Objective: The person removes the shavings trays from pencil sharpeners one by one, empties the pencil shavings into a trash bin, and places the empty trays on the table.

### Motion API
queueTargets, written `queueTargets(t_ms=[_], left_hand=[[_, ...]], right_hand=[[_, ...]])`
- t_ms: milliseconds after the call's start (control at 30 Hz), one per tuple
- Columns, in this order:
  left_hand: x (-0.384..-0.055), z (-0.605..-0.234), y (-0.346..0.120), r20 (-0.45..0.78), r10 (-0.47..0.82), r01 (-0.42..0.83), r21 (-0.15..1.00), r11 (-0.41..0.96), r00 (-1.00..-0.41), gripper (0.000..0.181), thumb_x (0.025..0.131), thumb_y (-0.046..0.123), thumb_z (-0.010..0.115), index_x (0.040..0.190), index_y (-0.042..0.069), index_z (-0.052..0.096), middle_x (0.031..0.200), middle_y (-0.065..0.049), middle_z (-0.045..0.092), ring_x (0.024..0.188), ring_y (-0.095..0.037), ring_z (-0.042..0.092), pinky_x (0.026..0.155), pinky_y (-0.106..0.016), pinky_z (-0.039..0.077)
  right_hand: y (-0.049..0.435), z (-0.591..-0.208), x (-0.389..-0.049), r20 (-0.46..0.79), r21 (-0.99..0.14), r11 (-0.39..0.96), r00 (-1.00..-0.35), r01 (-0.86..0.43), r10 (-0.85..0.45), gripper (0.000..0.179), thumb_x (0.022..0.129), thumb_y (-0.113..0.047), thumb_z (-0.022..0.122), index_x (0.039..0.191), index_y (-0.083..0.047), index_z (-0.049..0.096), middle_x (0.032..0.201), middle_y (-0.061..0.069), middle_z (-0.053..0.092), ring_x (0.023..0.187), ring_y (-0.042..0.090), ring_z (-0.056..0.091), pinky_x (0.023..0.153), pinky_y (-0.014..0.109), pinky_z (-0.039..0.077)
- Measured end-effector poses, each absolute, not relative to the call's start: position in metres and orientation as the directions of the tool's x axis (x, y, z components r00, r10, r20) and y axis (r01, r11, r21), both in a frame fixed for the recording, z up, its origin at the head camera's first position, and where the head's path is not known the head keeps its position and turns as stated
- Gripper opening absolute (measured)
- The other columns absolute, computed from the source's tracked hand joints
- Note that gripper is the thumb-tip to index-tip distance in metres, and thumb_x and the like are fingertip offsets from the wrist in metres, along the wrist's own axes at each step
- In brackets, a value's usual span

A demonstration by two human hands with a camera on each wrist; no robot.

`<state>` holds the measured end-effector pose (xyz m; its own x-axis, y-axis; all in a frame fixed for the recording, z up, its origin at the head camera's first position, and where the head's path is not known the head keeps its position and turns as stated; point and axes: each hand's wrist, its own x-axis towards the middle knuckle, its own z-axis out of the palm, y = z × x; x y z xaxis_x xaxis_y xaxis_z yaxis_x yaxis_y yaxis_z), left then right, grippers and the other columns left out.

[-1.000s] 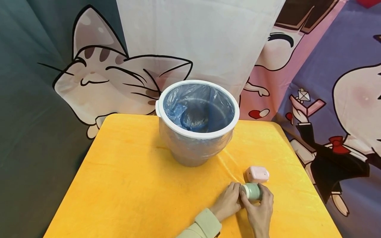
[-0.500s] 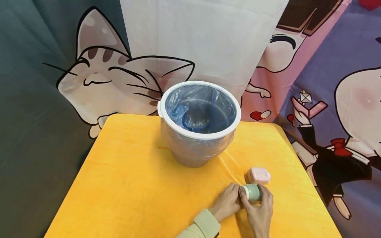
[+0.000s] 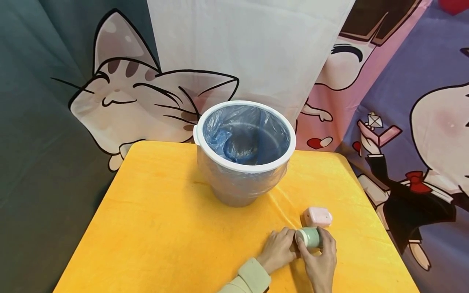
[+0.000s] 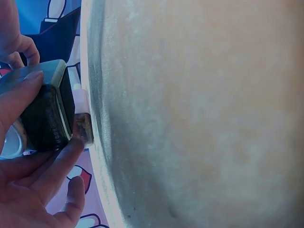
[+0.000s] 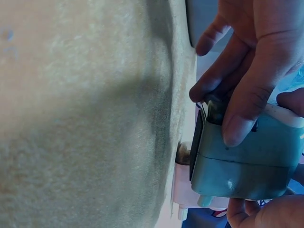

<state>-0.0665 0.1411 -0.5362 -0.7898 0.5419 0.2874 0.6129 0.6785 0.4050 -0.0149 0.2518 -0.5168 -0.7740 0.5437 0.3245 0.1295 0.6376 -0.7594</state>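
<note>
Both hands hold a small pale-green box-shaped device (image 3: 312, 237) with a white end, close over the cloth at the right front. My right hand (image 3: 322, 260) grips its body, the thumb reaching toward the white end. At that end my left hand (image 3: 277, 251) pinches the device; the left wrist view shows its thumb on one side and fingers beneath. There the dark panel (image 4: 45, 118) carries small lettering. A left fingertip meets the panel's edge in the right wrist view. Just behind stands a similar pink device (image 3: 317, 216) with a clear window (image 4: 84, 128) showing something brown.
A grey bin (image 3: 234, 191) with a white rim and a bluish plastic liner (image 3: 271, 138) stands at the table's back middle. Yellow cloth (image 3: 146, 228) covers the table. Printed cartoon curtains (image 3: 249, 49) hang close behind and at both sides.
The left hand's knuckles and fingers have shifted slightly beside the white end. Both hands keep hold of the green device in the same spot; the pink device and bin stay put.
</note>
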Motion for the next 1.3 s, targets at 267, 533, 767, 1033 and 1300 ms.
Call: queueTargets(t_ms=[267, 533, 767, 1033, 1300], left_hand=[[-0.069, -0.537, 0.139, 0.259, 0.552, 0.608, 0.406, 0.683, -0.793, 0.040, 0.063, 0.039, 0.079, 0.092, 0.019, 0.060, 0.076, 0.011, 0.053, 0.067, -0.004, 0.051, 0.057, -0.017, 0.034], [-0.068, -0.539, 0.136, 0.286, 0.561, 0.629, 0.404, 0.665, -0.777, 0.043, 0.063, 0.046, 0.078, 0.091, 0.019, 0.060, 0.076, 0.011, 0.052, 0.064, -0.003, 0.049, 0.055, -0.015, 0.032], [-0.069, -0.534, 0.131, 0.197, 0.577, 0.596, 0.448, 0.666, -0.793, 0.054, 0.068, 0.052, 0.075, 0.106, 0.017, 0.061, 0.092, 0.010, 0.059, 0.074, -0.002, 0.054, 0.064, -0.017, 0.039], [-0.069, -0.535, 0.130, 0.196, 0.586, 0.602, 0.453, 0.657, -0.786, 0.055, 0.067, 0.055, 0.073, 0.105, 0.017, 0.060, 0.092, 0.011, 0.059, 0.073, -0.001, 0.053, 0.063, -0.016, 0.039], [-0.069, -0.538, 0.128, 0.184, 0.575, 0.584, 0.478, 0.656, -0.797, 0.057, 0.068, 0.055, 0.072, 0.108, 0.017, 0.059, 0.097, 0.010, 0.059, 0.078, -0.002, 0.055, 0.068, -0.019, 0.042]], right_hand=[[0.252, -0.518, -0.016, 0.298, -0.760, 0.633, -0.787, 0.148, 0.541, 0.064, 0.069, -0.019, 0.081, 0.126, -0.005, 0.053, 0.128, 0.012, 0.047, 0.103, 0.029, 0.048, 0.073, 0.024, 0.037], [0.255, -0.519, -0.013, 0.254, -0.779, 0.603, -0.792, 0.173, 0.555, 0.065, 0.071, -0.021, 0.080, 0.127, -0.006, 0.052, 0.130, 0.011, 0.045, 0.103, 0.028, 0.047, 0.072, 0.017, 0.036], [0.260, -0.514, -0.012, 0.244, -0.766, 0.601, -0.761, 0.230, 0.601, 0.067, 0.072, -0.024, 0.079, 0.129, -0.004, 0.049, 0.130, 0.016, 0.043, 0.105, 0.034, 0.044, 0.073, 0.027, 0.037], [0.264, -0.513, -0.012, 0.256, -0.768, 0.597, -0.743, 0.232, 0.619, 0.067, 0.072, -0.024, 0.079, 0.129, -0.004, 0.050, 0.129, 0.017, 0.044, 0.106, 0.034, 0.043, 0.072, 0.021, 0.036], [0.267, -0.514, -0.011, 0.273, -0.757, 0.608, -0.728, 0.241, 0.628, 0.067, 0.072, -0.023, 0.079, 0.128, -0.003, 0.049, 0.129, 0.018, 0.044, 0.107, 0.037, 0.042, 0.077, 0.042, 0.038]])
